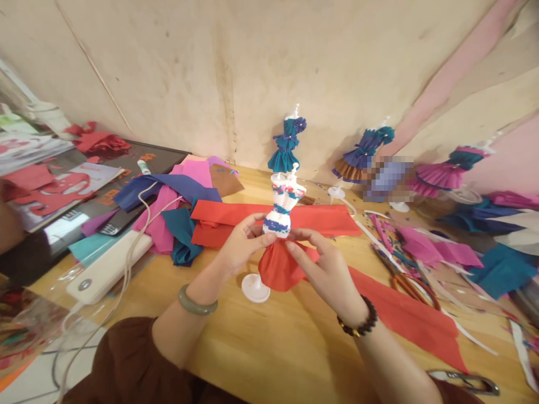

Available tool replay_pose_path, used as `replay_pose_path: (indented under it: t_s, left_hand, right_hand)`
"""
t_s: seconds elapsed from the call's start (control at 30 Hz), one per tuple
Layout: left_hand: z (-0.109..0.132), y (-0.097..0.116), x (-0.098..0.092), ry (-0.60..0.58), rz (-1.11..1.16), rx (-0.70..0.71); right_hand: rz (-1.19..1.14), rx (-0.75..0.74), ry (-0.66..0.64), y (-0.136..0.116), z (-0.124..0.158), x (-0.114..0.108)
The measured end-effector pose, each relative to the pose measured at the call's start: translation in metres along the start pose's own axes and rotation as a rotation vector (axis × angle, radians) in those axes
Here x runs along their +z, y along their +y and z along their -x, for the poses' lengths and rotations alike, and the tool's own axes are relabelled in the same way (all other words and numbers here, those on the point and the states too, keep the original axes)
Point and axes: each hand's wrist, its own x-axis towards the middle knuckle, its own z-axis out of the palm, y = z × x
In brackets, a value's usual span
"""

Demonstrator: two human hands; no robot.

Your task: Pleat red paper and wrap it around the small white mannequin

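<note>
A small white mannequin (278, 210) with blue, teal and red patches stands upright at the middle of the table. Red crepe paper (283, 268) is gathered around its lower end, above the round white base (255, 288). From the left, my left hand (248, 242) pinches the paper's top edge just under the mannequin's hips. My right hand (316, 259) holds the same gathered paper from the right, fingers closed on it. A long red strip (412, 317) runs from behind my right hand to the lower right.
Dressed mini mannequins (285, 148) stand by the wall. Red paper (328, 220) lies behind my hands. To the left are a white power strip (109, 269) with cables and coloured paper; to the right, orange-handled scissors (415, 289), scraps and snips (463, 382).
</note>
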Motion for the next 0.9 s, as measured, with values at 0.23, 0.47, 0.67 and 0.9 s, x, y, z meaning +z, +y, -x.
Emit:
replay_pose_path:
  t_s: [0.23, 0.47, 0.67, 0.9]
  left_hand:
    - [0.006, 0.0, 0.005, -0.04, 0.031, -0.01]
    - [0.006, -0.004, 0.007, -0.006, 0.032, 0.04]
    - [0.007, -0.003, 0.009, -0.065, -0.037, 0.142]
    - [0.008, -0.004, 0.01, -0.082, -0.138, 0.234]
  right_hand:
    - [-0.055, 0.074, 0.019, -0.006, 0.002, 0.002]
    - [-0.051, 0.062, -0.017, -0.009, 0.005, 0.004]
    - [-0.027, -0.071, -0.016, -0.012, 0.009, 0.006]
    - [-0.004, -0.175, -0.005, -0.012, 0.01, 0.006]
